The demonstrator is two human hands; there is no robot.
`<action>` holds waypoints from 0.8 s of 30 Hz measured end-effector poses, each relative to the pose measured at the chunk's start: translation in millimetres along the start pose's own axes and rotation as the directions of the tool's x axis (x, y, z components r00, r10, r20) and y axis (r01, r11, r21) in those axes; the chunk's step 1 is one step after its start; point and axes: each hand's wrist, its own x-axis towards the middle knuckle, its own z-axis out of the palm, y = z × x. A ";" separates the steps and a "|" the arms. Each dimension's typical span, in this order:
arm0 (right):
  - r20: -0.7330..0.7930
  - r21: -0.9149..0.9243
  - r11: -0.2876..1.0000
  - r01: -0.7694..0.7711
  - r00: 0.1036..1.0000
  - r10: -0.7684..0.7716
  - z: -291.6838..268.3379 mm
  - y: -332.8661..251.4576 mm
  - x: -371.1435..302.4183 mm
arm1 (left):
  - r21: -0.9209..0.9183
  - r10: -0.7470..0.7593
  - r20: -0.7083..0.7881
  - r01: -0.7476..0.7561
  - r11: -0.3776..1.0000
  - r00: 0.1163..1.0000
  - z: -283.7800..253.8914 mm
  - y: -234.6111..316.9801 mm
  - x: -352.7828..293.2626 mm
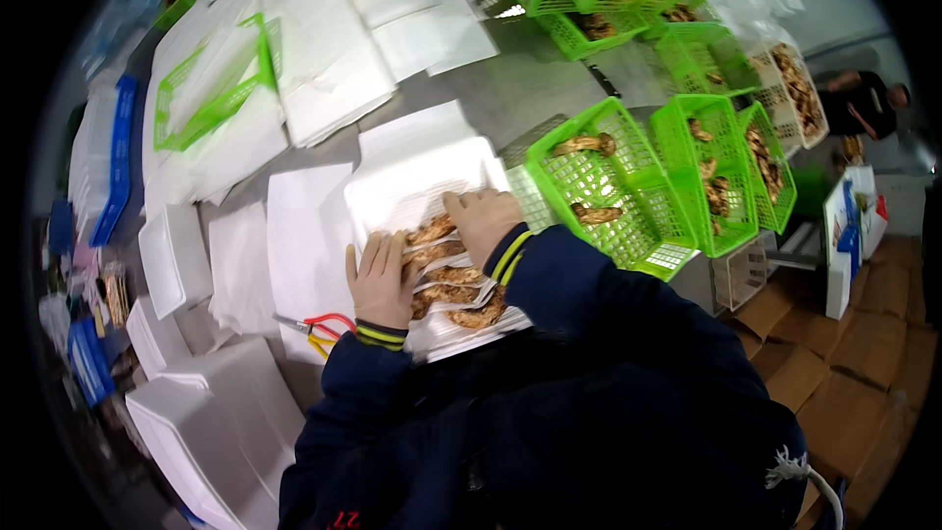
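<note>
A white foam box (422, 172) lies before me, lined with thin white paper. Brown, knobbly mushrooms (453, 275) rest in it in rows, with strips of white paper between them. My left hand (381, 283), in a beige glove, lies along the left ends of the mushrooms, fingers stretched and thumb apart. At the upper right of the rows is my right hand (484, 224), gloved alike, touching the topmost mushroom (432, 229) with its fingers apart. Red-and-yellow-handled cutters (324, 330) lie just left of my left wrist.
Green plastic baskets (628, 196) holding mushrooms stand to the right and far right. White paper sheets (329, 59) and a green basket (211, 103) cover the far left. Foam boxes (216, 422) are at the near left. A person (863, 103) stands at the far right.
</note>
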 end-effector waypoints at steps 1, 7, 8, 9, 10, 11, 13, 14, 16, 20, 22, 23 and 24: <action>-0.037 0.001 1.000 0.008 0.999 -0.008 0.3 -2.1 1.8 | 0.024 0.016 -0.002 -0.016 1.000 1.000 0.4 -3.1 -2.7; -0.395 0.376 0.924 -0.072 0.889 0.230 -53.9 48.6 -27.8 | 0.009 0.027 0.011 -0.028 1.000 1.000 -0.6 -10.5 -4.8; -0.461 0.397 0.914 -0.086 0.843 0.279 -50.2 85.0 -39.5 | 0.003 0.036 0.017 -0.036 0.999 0.999 -1.8 -7.7 -2.5; -0.555 0.350 0.923 -0.162 0.758 0.343 -46.2 115.4 -55.2 | 0.003 0.035 0.015 -0.035 0.999 0.999 -3.5 -5.8 -2.0; -0.436 0.290 0.883 -0.368 0.771 0.465 -42.5 146.1 -74.1 | -0.010 0.024 0.052 -0.024 1.000 0.998 -12.0 2.5 4.9; -0.147 0.212 0.791 -0.573 0.782 0.606 -14.3 187.8 -91.0 | -0.015 0.029 0.040 -0.028 0.999 0.999 -11.6 6.3 6.4; 0.054 -0.052 0.743 -0.668 0.741 0.670 27.4 223.0 -99.8 | -0.083 0.060 -0.041 -0.063 0.995 0.997 20.8 -20.7 -4.1; 0.120 -0.200 0.749 -0.632 0.743 0.659 46.8 230.3 -113.5 | -0.081 0.010 0.019 -0.008 0.997 1.000 35.5 -24.0 -15.1; 0.168 -0.110 0.760 -0.640 0.742 0.649 37.5 227.3 -97.8 | 0.032 0.069 0.000 -0.069 0.997 0.998 42.4 -49.8 -32.0; 0.081 -0.088 0.760 -0.644 0.756 0.650 55.2 233.3 -122.5 | 0.058 0.055 0.349 -0.081 0.995 0.935 -0.7 -14.4 6.9; 0.073 -0.142 0.888 -0.438 0.890 0.450 57.8 209.7 -117.6 | 0.018 0.170 -0.064 -0.169 0.985 0.983 19.5 -15.4 -1.6; 0.178 -0.125 0.954 -0.273 0.940 0.292 53.6 194.6 -109.6 | 0.048 0.153 0.009 -0.154 0.987 0.988 25.2 -19.3 0.3; 0.228 -0.084 0.990 -0.115 0.965 0.131 44.9 175.5 -101.0 | 0.089 0.112 0.068 -0.118 0.989 0.991 29.3 -31.8 -3.4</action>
